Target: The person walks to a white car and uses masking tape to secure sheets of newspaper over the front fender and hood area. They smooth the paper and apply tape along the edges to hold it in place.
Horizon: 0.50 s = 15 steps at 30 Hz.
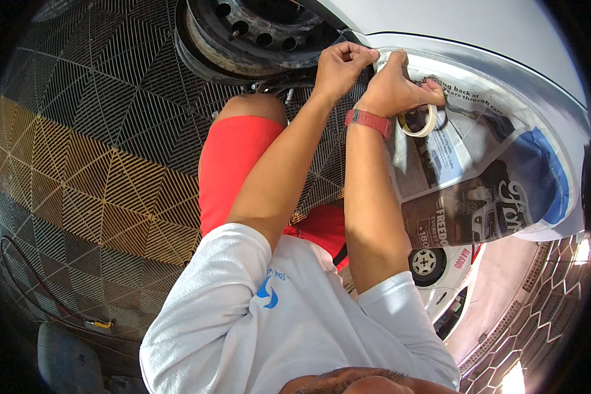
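Observation:
At the edge of a light-coloured car body panel (427,26), both arms reach up and my hands are close together. My left hand (339,71) is closed in a pinch by the panel's lower edge; what its fingertips hold is too small to make out. My right hand (395,90) is closed too, its thumb up near the left fingertips. From its curled fingers hangs a roll of cream masking tape (431,123). Behind the roll, newspaper sheets (463,141) cover the area along the panel's curved edge.
A bare steel wheel (197,46) stands left of the hands. Black and tan grid tiles (111,171) make up the floor. A hose (29,279) lies at the lower left, beside a blue-grey seat-like object (65,358). Another white car (456,282) is at the right.

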Motion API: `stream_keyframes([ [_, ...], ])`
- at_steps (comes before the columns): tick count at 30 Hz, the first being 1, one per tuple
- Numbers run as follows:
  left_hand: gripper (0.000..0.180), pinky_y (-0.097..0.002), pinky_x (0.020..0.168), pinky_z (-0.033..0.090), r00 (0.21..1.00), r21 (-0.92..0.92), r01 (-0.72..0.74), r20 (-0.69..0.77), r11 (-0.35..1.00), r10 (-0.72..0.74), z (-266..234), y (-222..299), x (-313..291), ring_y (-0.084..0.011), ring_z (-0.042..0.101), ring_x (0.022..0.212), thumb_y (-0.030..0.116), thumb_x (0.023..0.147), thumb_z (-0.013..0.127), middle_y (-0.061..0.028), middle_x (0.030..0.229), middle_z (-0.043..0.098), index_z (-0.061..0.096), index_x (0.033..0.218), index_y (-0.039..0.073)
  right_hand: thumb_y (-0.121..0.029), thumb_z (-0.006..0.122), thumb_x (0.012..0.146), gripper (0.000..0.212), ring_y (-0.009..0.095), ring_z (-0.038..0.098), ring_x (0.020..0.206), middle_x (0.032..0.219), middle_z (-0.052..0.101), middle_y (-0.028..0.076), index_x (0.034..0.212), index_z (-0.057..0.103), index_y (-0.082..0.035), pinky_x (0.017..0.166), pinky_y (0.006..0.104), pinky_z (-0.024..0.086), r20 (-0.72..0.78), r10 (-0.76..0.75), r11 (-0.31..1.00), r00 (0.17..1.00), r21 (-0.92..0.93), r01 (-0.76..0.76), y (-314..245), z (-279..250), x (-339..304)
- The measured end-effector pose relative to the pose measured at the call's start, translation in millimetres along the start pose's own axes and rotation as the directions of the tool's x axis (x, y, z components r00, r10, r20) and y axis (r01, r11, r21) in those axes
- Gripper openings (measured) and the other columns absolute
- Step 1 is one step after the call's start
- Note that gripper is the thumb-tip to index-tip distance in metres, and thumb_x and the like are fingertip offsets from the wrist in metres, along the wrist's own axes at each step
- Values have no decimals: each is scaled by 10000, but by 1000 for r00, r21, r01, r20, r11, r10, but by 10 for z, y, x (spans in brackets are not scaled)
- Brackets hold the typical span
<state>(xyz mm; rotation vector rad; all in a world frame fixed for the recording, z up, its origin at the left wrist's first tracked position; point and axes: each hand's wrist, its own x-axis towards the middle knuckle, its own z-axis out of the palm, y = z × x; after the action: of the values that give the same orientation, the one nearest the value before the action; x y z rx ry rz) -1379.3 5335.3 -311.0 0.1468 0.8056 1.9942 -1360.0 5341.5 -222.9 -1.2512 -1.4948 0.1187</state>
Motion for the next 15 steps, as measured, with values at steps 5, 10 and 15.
stream_keyframes([
  [5, 233, -232, 721, 526, 1000, -12, 1, -1, 1000, -1, 4, -43, -29, -66, 630, 756, 187, 930, 895, -3, 837, 733, 781, 985, -9, -62, 771, 839, 549, 255, 566, 1016, 1183, 428, 179, 1162, 336, 25, 892, 379, 599, 21, 25, 999, 999, 46, -25, -4, 19, 43],
  [10, 212, -218, 714, 527, 999, -5, 9, -32, 1000, -9, 26, -61, -35, -57, 641, 755, 170, 936, 889, 5, 832, 732, 790, 986, -10, -66, 807, 830, 582, 241, 545, 1045, 1173, 418, 151, 1152, 328, 9, 931, 357, 569, 62, 10, 996, 998, 89, -16, 86, 5, 91],
  [15, 225, -218, 719, 531, 998, 0, 19, -52, 1000, -19, 57, -82, 2, -58, 645, 759, 178, 935, 890, -1, 843, 736, 787, 988, -15, -85, 825, 824, 601, 236, 531, 1042, 1165, 419, 146, 1151, 328, 1, 934, 363, 547, 94, 2, 996, 996, 83, -9, 88, -9, 108],
])
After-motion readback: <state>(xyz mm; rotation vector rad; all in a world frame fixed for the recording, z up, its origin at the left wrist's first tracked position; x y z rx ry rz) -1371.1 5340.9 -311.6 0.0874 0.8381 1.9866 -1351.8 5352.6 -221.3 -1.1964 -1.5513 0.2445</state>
